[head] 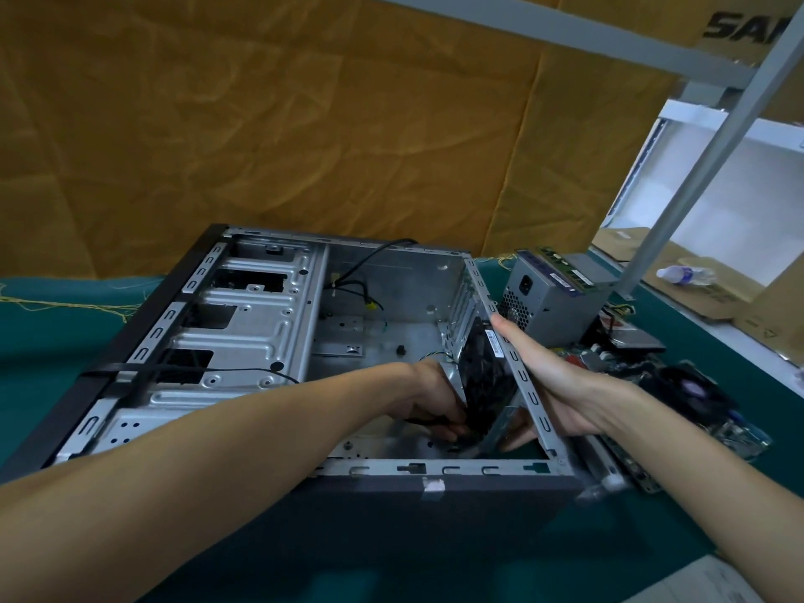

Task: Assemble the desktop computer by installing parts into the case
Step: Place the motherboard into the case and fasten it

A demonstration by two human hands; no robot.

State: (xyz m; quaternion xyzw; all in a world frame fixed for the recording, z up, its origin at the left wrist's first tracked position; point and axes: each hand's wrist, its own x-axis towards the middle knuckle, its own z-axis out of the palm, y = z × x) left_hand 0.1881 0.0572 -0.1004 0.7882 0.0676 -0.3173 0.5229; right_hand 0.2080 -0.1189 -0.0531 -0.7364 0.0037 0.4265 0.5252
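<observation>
While the case (269, 341) lies open side up, its long axis diagonal on the table (718, 376), the left hand (430, 402) grips the black fan (483, 376) inside the rear panel and the right hand (552, 385) grasps that panel's edge; the fan label is unreadable.

case (470, 493) open on top, cables (361, 293) cross bay, fan (487, 376) fills rear corner

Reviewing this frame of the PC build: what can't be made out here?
- Left hand fingertips, head view: buried behind the black fan inside the case; its grip is unclear.
- Right hand fingers: hidden behind the case's rear panel.
- Motherboard: partly covered by the right forearm.
- Power supply label: too small to read.
- Cardboard box lettering: cut off by the frame edge.
</observation>
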